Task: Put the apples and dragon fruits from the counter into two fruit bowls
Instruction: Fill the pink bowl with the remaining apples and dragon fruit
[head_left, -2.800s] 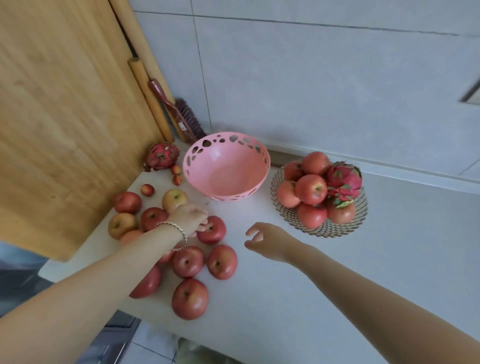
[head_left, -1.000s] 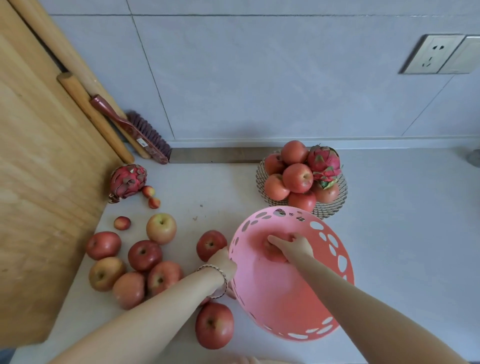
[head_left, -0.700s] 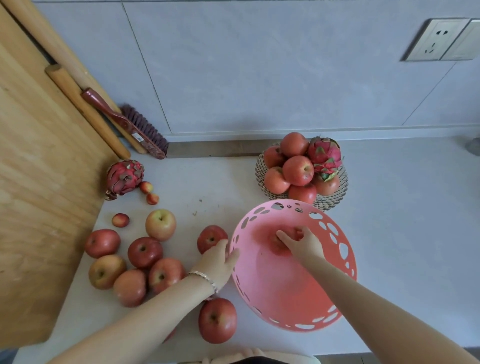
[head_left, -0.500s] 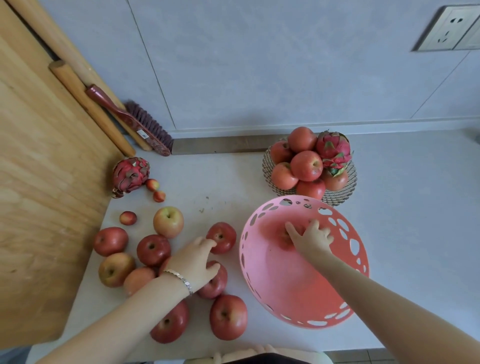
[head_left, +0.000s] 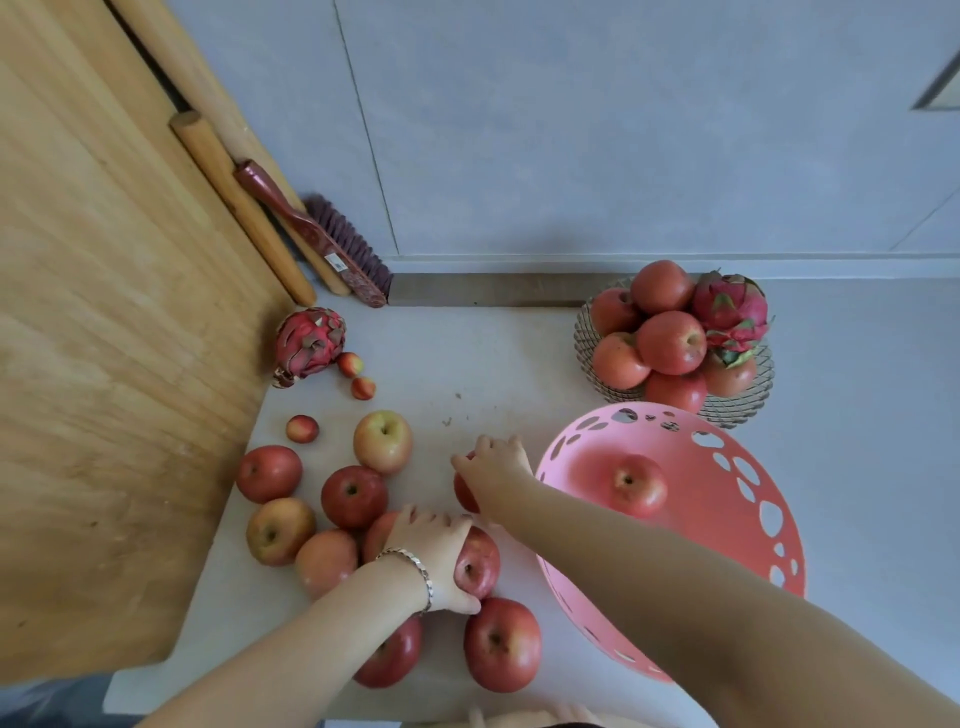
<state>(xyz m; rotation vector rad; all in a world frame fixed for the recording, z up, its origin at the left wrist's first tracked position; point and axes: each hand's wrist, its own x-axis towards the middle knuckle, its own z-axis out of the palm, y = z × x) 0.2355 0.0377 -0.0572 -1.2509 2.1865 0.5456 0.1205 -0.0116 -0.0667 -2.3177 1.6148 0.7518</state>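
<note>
I'm looking down at a home kitchen. A pale counter (head_left: 493, 364) meets a tiled wall (head_left: 571, 130). At far left a wooden chopping board (head_left: 104, 312), a rolling pin (head_left: 239, 202) and a brush (head_left: 332, 244) lean.

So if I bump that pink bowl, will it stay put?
Probably not firmly. The pink bowl looks like thin plastic with cut-out holes, so likely light. Only one apple weighs it down, so it may slide or rock.

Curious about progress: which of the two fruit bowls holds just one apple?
The pink perforated plastic bowl: one red apple lies inside; the wire basket is heaped with apples and a dragon fruit.
</note>
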